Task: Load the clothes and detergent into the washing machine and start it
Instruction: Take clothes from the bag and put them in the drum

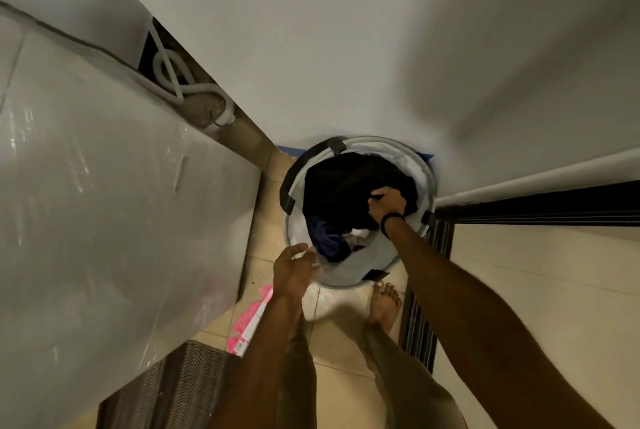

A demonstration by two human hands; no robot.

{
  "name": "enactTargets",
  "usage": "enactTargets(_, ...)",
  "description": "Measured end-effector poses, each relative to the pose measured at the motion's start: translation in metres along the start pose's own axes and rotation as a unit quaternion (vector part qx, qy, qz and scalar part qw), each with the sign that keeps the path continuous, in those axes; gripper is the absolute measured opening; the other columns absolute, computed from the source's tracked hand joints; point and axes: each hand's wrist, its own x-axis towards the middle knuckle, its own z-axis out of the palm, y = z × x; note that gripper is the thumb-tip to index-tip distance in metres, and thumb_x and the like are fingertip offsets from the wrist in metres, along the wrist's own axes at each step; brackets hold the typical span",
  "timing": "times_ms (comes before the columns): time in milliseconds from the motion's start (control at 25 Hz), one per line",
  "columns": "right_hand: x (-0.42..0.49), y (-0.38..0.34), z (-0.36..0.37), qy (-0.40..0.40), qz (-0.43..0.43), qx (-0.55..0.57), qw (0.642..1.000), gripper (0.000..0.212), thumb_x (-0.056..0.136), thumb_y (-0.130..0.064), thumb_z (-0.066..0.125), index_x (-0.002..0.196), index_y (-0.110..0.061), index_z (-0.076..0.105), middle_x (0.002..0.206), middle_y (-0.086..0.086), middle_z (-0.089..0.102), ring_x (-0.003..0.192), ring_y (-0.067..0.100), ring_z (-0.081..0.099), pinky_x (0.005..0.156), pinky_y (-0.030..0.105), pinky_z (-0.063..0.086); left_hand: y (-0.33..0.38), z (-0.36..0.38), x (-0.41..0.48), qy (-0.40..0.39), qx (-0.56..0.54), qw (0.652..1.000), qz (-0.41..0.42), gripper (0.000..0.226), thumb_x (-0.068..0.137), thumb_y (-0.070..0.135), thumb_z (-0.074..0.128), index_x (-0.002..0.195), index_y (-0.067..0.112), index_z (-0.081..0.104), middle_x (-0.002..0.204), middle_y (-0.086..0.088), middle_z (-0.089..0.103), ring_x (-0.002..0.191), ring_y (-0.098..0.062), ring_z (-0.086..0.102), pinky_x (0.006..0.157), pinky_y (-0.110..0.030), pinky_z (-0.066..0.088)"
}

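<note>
Left hand [294, 265] hovers spread and empty at the near rim of the laundry hamper [349, 272]. Farther in, the right hand [386, 201] is clenched on dark clothes [343, 186] heaped directly beneath it, so it leads.

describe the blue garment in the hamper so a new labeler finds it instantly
Start at the round white hamper on the tiled floor against the wall. Inside, a black garment fills most of it, gripped by the right hand. The blue garment is bunched at the near-left rim, close to the open left hand, beside a small white item; it is the only blue piece.
</note>
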Motion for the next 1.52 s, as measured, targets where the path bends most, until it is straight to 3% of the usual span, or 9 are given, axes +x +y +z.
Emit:
enactTargets(160,-0.105,-0.032,-0.031,-0.079,0.09,0.418,0.9,0.025,0.094,0.01,0.044,0.109,-0.002,0.06,0.087,0.015,0.061,0.07,0.021,0.059,0.06,0.032,0.053,0.004,-0.01,-0.042,-0.046,0.0,0.998,-0.04,0.038,0.097,0.001,0.058,0.132,0.007,0.045,0.093,-0.012,0.061,0.074,-0.021,0.058,0.059,-0.026,0.05)
enactTargets(400,-0.3,-0.119,-0.152,-0.328,-0.033,0.59,0.737,0.032,0.071,0.007,0.051,0.097,-0.006,0.062,0.101,0.016,0.074,0.094,0.03,0.072,0.07,0.036,0.06,0.077,-0.03,-0.166,-0.037,0.304,0.915,0.263,0.111,0.067,0.029,0.091,0.155,0.016,0.024,0.152,-0.014,0.038,0.14,-0.031,0.038,0.113,-0.043,0.04)
enactTargets(600,-0.418,-0.198,-0.243,-0.362,-0.168,0.496,0.771,0.012,0.072,-0.005,0.053,0.083,-0.008,0.057,0.085,0.015,0.063,0.077,0.025,0.062,0.063,0.032,0.051,0.169,-0.057,-0.279,-0.114,0.217,0.88,0.406,0.036,0.088,-0.003,0.067,0.124,-0.004,0.06,0.124,-0.025,0.064,0.119,-0.04,0.06,0.104,-0.055,0.047)
enactTargets(760,-0.463,-0.227,-0.277,-0.17,-0.292,0.348,0.875,0.008,0.085,-0.017,0.055,0.09,-0.017,0.061,0.067,-0.001,0.062,0.056,0.014,0.054,0.051,0.025,0.047,0.257,-0.105,-0.386,-0.234,0.008,0.897,0.375,0.017,0.102,0.017,0.054,0.113,0.02,0.066,0.106,-0.002,0.073,0.097,-0.019,0.071,0.082,-0.034,0.061)
enactTargets(880,-0.479,-0.237,-0.263,0.01,-0.346,0.109,0.932,0.076,0.072,-0.061,0.068,0.136,-0.026,0.044,0.125,0.002,0.056,0.108,0.019,0.057,0.091,0.027,0.05,0.315,-0.133,-0.459,-0.315,-0.048,0.866,0.386,0.021,0.103,0.029,0.051,0.112,0.012,0.06,0.099,-0.01,0.064,0.081,-0.024,0.064,0.073,-0.042,0.056)
enactTargets(1000,-0.494,-0.255,-0.231,0.08,-0.434,-0.04,0.896,0.123,0.055,-0.072,0.076,0.152,-0.022,0.021,0.151,0.006,0.033,0.137,0.021,0.033,0.112,0.033,0.031,0.341,-0.144,-0.511,-0.368,-0.021,0.841,0.396,0.02,0.102,0.03,0.052,0.105,0.011,0.056,0.093,-0.011,0.056,0.08,-0.025,0.056,0.073,-0.036,0.046)
enactTargets(1240,-0.511,-0.301,-0.203,-0.021,-0.472,0.145,0.87,0.054,0.071,-0.057,0.078,0.118,-0.034,0.063,0.11,-0.02,0.07,0.107,0.005,0.067,0.094,0.033,0.057,0.378,-0.184,-0.566,-0.379,0.021,0.82,0.429,0.038,0.099,0.039,0.054,0.106,0.003,0.066,0.098,-0.016,0.064,0.089,-0.029,0.064,0.091,-0.042,0.055)
enactTargets(1360,-0.53,-0.332,-0.194,-0.012,-0.545,0.073,0.835,0.072,0.057,-0.07,0.079,0.121,-0.047,0.054,0.12,-0.023,0.064,0.115,0.0,0.061,0.096,0.024,0.054,0.392,-0.205,-0.591,-0.4,0.038,0.796,0.453,0.045,0.101,0.047,0.047,0.084,0.007,0.061,0.079,-0.011,0.057,0.073,-0.024,0.059,0.074,-0.035,0.052)
enactTargets(1520,-0.534,-0.36,-0.178,-0.058,-0.506,-0.119,0.852,0.105,0.056,-0.074,0.075,0.142,-0.026,0.038,0.141,0.005,0.053,0.126,0.025,0.054,0.107,0.043,0.048,0.4,-0.243,-0.629,-0.398,0.052,0.716,0.572,0.05,0.103,0.044,0.042,0.07,0.012,0.062,0.073,-0.006,0.057,0.068,-0.022,0.06,0.067,-0.033,0.053)
